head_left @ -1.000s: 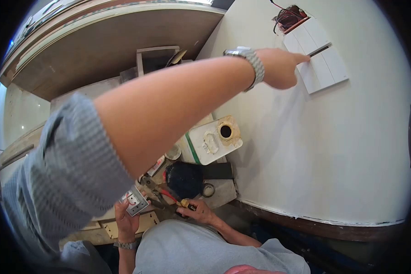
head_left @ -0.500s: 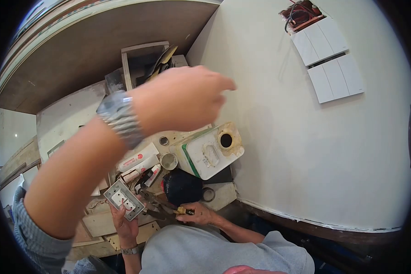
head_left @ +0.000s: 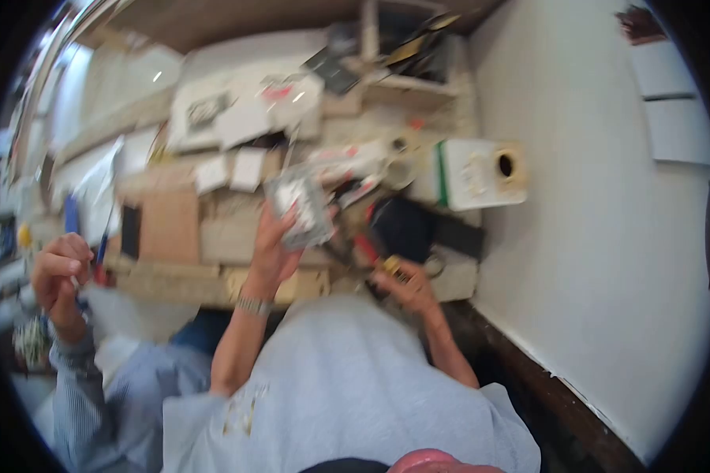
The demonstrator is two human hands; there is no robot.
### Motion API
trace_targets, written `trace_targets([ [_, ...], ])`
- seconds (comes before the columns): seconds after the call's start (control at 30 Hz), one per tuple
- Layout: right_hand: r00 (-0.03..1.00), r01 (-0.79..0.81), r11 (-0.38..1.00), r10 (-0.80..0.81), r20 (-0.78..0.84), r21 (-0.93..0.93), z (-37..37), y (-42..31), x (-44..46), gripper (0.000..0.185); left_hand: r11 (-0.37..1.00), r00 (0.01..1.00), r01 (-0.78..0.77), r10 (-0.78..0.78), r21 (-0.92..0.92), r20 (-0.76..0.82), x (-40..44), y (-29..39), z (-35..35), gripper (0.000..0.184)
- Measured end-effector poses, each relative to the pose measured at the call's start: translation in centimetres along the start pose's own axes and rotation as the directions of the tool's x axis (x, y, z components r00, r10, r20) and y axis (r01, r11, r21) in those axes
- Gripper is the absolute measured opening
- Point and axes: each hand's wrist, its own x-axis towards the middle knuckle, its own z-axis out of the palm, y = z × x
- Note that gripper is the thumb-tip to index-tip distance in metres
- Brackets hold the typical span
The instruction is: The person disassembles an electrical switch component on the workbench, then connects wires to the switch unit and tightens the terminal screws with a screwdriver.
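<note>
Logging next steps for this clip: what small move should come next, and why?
Probably bring the red-and-yellow tool closer to the grey-framed white rectangular plate: the right hand grips the tool, the left hand holds the plate up nearby, and the co-worker's bare hand is clear of both.

Glossy white plastic canister (head_left: 481, 175); smooth matt wall (head_left: 588, 213); bare wooden board (head_left: 170, 227)

No text can be read: red print on a tube (head_left: 343, 163) and on a white package (head_left: 292, 102), both on the counter (head_left: 238, 229), blurs into smears, and the gold lettering (or perhaps a logo) on the grey shirt (head_left: 347, 378) is illegible.
</note>
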Motion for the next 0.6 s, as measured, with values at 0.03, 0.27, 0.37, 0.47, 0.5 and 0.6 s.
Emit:
trace_targets([
  [0.03,0.999,-0.054,0.998,0.054,-0.004,0.022,0.0,-1.5,-0.2,0.022,0.999,0.998,-0.046,0.045,0.022,0.033,-0.2,0.3,0.4,0.068],
  [0.27,0.988,0.090,0.981,-0.066,-0.142,0.171,0.4,-1.6,-2.4,0.021,0.995,0.991,-0.101,0.100,0.007,0.093,-3.5,0.9,2.0,0.067],
  [0.37,0.961,0.170,0.983,-0.150,-0.234,0.072,0.0,0.4,-2.7,0.021,0.992,0.980,-0.130,0.127,0.006,0.154,-3.6,-0.1,2.3,0.068],
  [0.47,0.946,0.171,0.983,-0.144,-0.289,0.070,0.5,-0.7,-4.2,0.023,0.995,0.990,-0.088,0.082,0.053,0.116,-5.3,-1.0,2.0,0.062],
  [0.5,0.946,0.179,0.980,-0.149,-0.287,0.083,0.7,-0.8,-4.5,0.024,0.996,0.993,-0.075,0.070,0.054,0.092,-5.6,-1.3,1.7,0.061],
  [0.6,0.940,0.195,0.975,-0.154,-0.304,0.109,1.6,-3.1,-5.4,0.026,0.998,0.996,-0.053,0.051,0.021,0.073,-6.7,-2.2,1.1,0.062],
])
